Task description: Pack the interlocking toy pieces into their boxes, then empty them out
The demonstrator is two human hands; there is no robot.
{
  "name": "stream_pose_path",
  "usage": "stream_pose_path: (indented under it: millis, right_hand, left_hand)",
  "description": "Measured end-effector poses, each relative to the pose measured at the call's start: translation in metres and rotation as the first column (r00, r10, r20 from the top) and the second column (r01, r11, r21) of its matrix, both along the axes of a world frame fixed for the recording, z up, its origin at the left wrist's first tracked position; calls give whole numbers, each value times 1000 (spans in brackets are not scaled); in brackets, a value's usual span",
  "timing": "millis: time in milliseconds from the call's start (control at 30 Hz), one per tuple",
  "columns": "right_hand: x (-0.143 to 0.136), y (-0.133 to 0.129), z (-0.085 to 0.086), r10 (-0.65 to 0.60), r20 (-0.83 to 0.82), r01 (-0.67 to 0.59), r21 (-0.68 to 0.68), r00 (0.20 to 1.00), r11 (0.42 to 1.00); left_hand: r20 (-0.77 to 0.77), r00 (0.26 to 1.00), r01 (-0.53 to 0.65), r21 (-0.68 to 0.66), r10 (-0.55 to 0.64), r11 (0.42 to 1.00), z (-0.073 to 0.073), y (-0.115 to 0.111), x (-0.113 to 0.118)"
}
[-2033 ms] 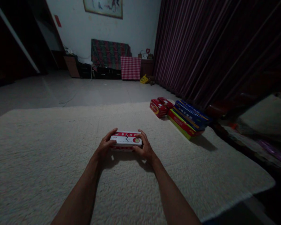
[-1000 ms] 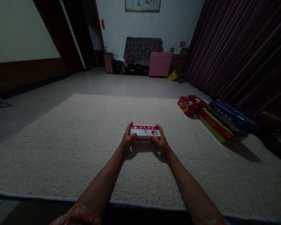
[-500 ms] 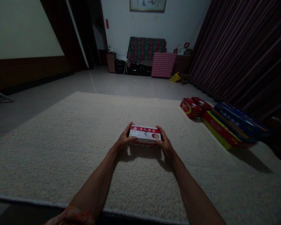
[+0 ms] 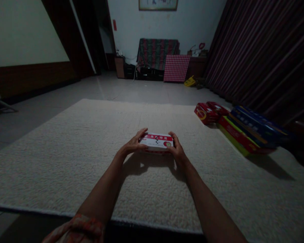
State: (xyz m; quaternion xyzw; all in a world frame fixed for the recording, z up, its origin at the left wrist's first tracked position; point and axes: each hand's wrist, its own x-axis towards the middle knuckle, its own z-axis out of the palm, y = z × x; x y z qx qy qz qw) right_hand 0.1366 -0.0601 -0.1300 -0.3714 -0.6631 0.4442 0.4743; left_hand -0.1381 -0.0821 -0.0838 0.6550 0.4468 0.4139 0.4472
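Note:
A small white and red box [image 4: 157,141] with printed characters and a dark squiggle on its top is in the middle of the view. My left hand [image 4: 135,143] is closed round its left end, thumb on the near side and fingers at the far side. At the right end, my right hand [image 4: 176,148] grips it the same way. Shadows of the box and hands fall on the cream quilted cover [image 4: 91,148] below. Whether the box's underside touches the cover is hard to make out.
On the right of the cover lie red boxes [image 4: 206,113], a red and yellow-green box [image 4: 239,136] and a blue box [image 4: 258,125]. Farther back stand a cabinet under a striped cloth [image 4: 157,54] and a red checked cloth [image 4: 176,68]. A dark curtain [image 4: 255,50] hangs right.
My left hand has shifted its hold slightly, its fingers now reaching further over the box's far left corner. The box stays between both hands. The view has tilted a little.

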Motion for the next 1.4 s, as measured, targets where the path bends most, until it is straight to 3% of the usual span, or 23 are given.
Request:
stream_pose_path:
  millis: [100,233,400,633,733,1067,1233,1400]
  right_hand:
    - [-3,-2,2,-25,-47,21,-82,999,996]
    - [-6,-4,3,-17,-41,14,-82,999,997]
    - [-2,-2,2,29,-38,-32,-87,999,996]
    - [1,-1,2,49,0,-49,-52,999,997]
    - [0,-1,1,43,-7,-43,-46,999,998]
    - [2,-4,6,69,-23,-70,-81,997,994]
    - [3,6,1,15,-11,-16,-40,1000,999]
    - [5,17,10,-44,141,40,33,989,999]
  left_hand:
    - [-106,994,37,76,-29,996,17,10,-4]
    - [-230,971,91,83,-70,992,34,16,-4]
    - [-258,965,78,129,-42,989,37,13,-5]
    - [-321,942,124,66,-97,990,42,22,-1]
    - [-354,932,140,142,-81,980,46,23,2]
    - [-485,874,169,277,-14,946,43,13,2]
    - [-529,848,193,262,-27,946,41,16,0]
    - [-418,908,144,236,-34,961,28,21,-5]
